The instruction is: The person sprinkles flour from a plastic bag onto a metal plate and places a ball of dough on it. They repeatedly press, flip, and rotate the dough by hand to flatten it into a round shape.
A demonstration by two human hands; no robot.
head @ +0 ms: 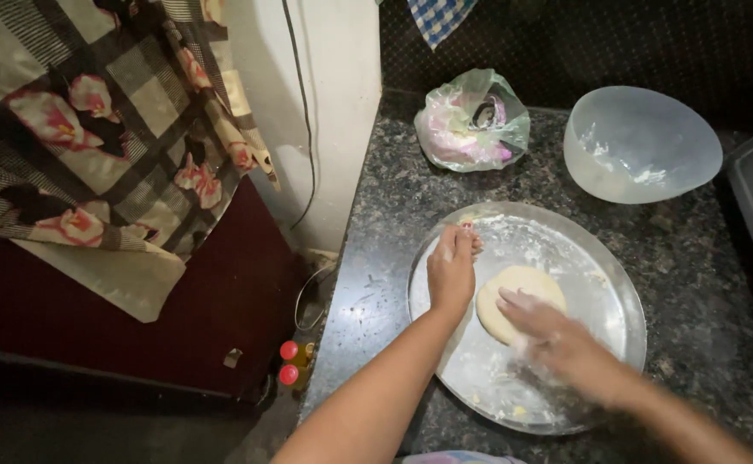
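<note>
We see a flattened dough disc [518, 296] on the floured steel plate [604, 283]. Our right hand [557, 337], blurred, presses open on the disc's near edge, hiding it. Our left hand [451, 271] rests loosely curled left of the disc, fingertips on the plate. Behind the plate sit a translucent bowl [641, 143] and knotted plastic bag [473, 122].

Up at the back of the dark speckled worktop [394, 223] sits a translucent bowl [641, 143], a knotted plastic bag [473, 121] just left of it. Floral checked cloth [93, 129] hangs left; two red-capped bottles [290, 362] stand below.
</note>
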